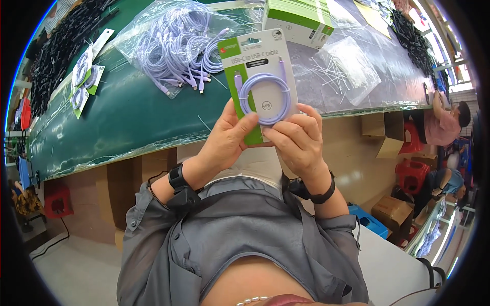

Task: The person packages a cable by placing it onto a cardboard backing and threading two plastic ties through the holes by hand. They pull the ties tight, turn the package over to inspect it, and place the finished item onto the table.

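I hold a packaged cable card (259, 76) upright in front of me, grey with a green stripe on its left side, a coiled lilac cable fixed on its face. My left hand (227, 140) grips its lower left edge, thumb lying across the front. My right hand (298, 140) grips its lower right corner, fingers curled over the bottom of the coil. Both wrists wear black bands.
A green table (127, 112) covered in clear film lies ahead. On it sit a clear bag of loose lilac cables (176, 41), finished cards (84, 81) at left, a green-and-white box (298, 20), a bag of white ties (347, 66) and black cables (61, 46). Another person (446, 122) sits at right.
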`<state>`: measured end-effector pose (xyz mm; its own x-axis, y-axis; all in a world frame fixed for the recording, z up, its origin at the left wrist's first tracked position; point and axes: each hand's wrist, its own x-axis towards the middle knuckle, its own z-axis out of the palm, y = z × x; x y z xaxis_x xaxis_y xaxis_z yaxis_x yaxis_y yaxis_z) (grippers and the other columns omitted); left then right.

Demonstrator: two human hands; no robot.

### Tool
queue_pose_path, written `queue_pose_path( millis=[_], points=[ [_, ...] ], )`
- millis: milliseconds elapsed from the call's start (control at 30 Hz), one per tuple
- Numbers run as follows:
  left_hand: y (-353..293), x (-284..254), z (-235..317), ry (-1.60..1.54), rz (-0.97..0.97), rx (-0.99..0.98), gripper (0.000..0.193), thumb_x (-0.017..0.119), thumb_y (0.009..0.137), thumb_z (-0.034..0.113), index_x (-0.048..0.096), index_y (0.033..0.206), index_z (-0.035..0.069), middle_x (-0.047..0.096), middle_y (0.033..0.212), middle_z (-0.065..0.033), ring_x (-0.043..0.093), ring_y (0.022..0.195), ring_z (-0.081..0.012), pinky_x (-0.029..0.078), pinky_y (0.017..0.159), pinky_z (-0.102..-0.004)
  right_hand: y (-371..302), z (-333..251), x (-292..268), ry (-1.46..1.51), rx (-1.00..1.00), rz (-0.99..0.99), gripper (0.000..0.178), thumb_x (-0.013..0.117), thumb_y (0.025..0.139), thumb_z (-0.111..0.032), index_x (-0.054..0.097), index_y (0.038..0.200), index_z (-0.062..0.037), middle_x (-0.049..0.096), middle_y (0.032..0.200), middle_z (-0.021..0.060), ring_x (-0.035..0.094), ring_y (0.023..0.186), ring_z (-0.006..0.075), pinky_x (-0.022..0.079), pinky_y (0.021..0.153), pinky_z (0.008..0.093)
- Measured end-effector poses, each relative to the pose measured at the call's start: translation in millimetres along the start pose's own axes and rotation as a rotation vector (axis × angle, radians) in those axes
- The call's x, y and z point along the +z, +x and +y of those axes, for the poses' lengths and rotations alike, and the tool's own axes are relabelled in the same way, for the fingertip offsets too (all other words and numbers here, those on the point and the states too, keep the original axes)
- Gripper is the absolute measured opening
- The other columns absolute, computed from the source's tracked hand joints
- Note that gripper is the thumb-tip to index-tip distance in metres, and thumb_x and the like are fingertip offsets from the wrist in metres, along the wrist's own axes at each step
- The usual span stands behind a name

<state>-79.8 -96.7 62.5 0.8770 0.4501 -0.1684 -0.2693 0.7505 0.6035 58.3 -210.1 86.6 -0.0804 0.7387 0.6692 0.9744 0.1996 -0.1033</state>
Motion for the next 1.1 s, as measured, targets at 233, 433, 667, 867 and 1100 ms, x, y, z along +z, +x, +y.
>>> queue_pose_path(
  millis=[233, 433, 667, 867, 1100],
  points=[
    [-2.0, 9.7, -1.1, 0.098, 0.053, 0.062, 0.047, 0.055, 0.093, 0.005, 0.033, 0.133, 0.016, 0.05, 0.124, -0.0055, 0.056, 0.111, -0.0173, 0.057, 0.086, -0.0403, -3.6, 0.9, 13.5, -0.066, -0.012, 0.099, 0.023, 0.068, 0.069, -0.012, 0.066, 0.091, -0.0135, 0.059, 0.092, -0.004, 0.053, 0.091, 0.0148, 0.042, 0.097, 0.0446],
    [1.3, 12.1, -1.7, -0.004, 0.113, 0.082, 0.044, 0.057, 0.091, 0.001, 0.039, 0.13, 0.012, 0.054, 0.121, -0.0046, 0.058, 0.105, -0.016, 0.056, 0.084, -0.0353, -6.1, 11.6, 16.0, -0.028, -0.012, 0.124, 0.023, 0.07, 0.066, -0.005, 0.067, 0.087, -0.013, 0.061, 0.093, -0.0011, 0.053, 0.09, 0.0194, 0.042, 0.096, 0.0452],
    [15.6, -6.2, 3.1, 1.113, -0.167, 0.879, 0.028, 0.065, 0.08, -0.002, 0.061, 0.108, 0.004, 0.06, 0.113, -0.0133, 0.063, 0.098, -0.0263, 0.053, 0.082, -0.0331, -51.7, 13.0, 44.4, 0.759, 0.502, 0.161, 0.029, 0.062, 0.084, -0.013, 0.06, 0.113, -0.0087, 0.061, 0.113, 0.0069, 0.056, 0.104, 0.0223, 0.046, 0.092, 0.0392],
    [15.9, -1.5, 10.3, 1.211, -0.257, 1.05, 0.034, 0.067, 0.076, -0.001, 0.063, 0.11, 0.005, 0.059, 0.113, -0.0164, 0.063, 0.097, -0.0286, 0.054, 0.081, -0.0329, -34.8, -3.7, 10.0, 1.992, 0.972, 0.208, 0.045, 0.055, 0.094, -0.024, 0.046, 0.131, -0.0007, 0.054, 0.127, 0.0144, 0.056, 0.112, 0.0258, 0.05, 0.089, 0.0346],
    [7.9, 15.1, 27.9, 1.136, -0.242, 1.032, 0.033, 0.067, 0.077, 0.0, 0.064, 0.109, 0.004, 0.058, 0.115, -0.0168, 0.063, 0.098, -0.0289, 0.054, 0.081, -0.0333, -31.6, -11.6, 1.8, 1.701, 0.824, 0.041, 0.062, 0.051, 0.095, -0.033, 0.025, 0.144, -0.0035, 0.036, 0.144, 0.0161, 0.04, 0.129, 0.0265, 0.039, 0.104, 0.0365]
  ],
)
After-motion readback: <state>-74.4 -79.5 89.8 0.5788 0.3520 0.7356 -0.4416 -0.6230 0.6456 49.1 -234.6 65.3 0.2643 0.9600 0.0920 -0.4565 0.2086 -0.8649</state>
